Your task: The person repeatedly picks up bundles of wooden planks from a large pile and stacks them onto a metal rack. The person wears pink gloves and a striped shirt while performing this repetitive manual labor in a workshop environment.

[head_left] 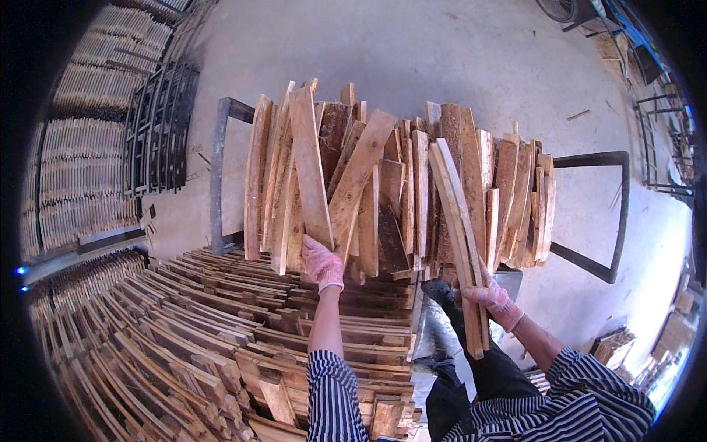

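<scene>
Both my hands wear pink-and-white work gloves. My left hand [323, 264] is closed at the near end of a wooden board [309, 158], which leans on a pile of rough boards [507, 191]. Another board [362, 158] slants across the pile just to the right of it. My right hand [495, 300] grips a pair of long wooden slats [458, 228] near their lower end. These slats lie close together, tilted up to the left, their far ends over the pile. The right thumb and part of the fingers are hidden.
A dark metal frame [622, 214] bounds the pile on both sides. Below left spread rows of stacked slats [184, 324]. Tall wood stacks [81, 177] and black metal racks [163, 125] stand at the left. My legs [497, 376] are below the pile. A wheel [558, 9] shows at top right.
</scene>
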Motion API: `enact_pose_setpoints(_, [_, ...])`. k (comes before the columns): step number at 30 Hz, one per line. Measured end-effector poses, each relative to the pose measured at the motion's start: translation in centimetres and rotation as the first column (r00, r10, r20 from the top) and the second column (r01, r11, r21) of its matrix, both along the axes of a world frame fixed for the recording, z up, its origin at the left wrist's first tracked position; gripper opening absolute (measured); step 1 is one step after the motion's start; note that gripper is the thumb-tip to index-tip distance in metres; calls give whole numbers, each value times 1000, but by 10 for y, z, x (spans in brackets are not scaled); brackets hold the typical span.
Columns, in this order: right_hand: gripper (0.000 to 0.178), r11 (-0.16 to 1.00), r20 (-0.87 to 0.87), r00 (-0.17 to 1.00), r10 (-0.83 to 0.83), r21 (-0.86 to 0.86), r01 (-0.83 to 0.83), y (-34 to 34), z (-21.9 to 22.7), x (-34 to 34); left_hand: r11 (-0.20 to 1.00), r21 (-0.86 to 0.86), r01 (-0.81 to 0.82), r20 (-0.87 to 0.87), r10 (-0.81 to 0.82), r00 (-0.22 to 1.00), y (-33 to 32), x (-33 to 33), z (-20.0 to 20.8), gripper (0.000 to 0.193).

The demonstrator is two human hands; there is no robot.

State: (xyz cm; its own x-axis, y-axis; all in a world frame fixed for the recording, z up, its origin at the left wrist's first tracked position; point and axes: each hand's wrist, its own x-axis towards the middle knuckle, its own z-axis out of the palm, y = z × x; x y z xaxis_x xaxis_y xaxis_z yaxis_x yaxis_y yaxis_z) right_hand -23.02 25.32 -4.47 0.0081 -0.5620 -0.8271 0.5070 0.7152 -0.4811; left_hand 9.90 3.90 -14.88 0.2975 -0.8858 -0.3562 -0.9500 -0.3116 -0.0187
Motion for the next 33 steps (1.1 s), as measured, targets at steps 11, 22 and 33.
enact_pose_setpoints(11, [110,901,53,980,192,-406,-154,-72,-3,62,844,535,-50,-843,537,41,134,-89,192,60])
enact_pose_setpoints(22, [131,790,9,901,434,-484,-376,-6,91,93,941,151,-302,-942,229,244,298,-93,265,93])
enact_pose_setpoints(33, [138,206,-385,657,648,-742,-638,69,245,209,545,51,-837,-971,-169,-170,301,71,389,81])
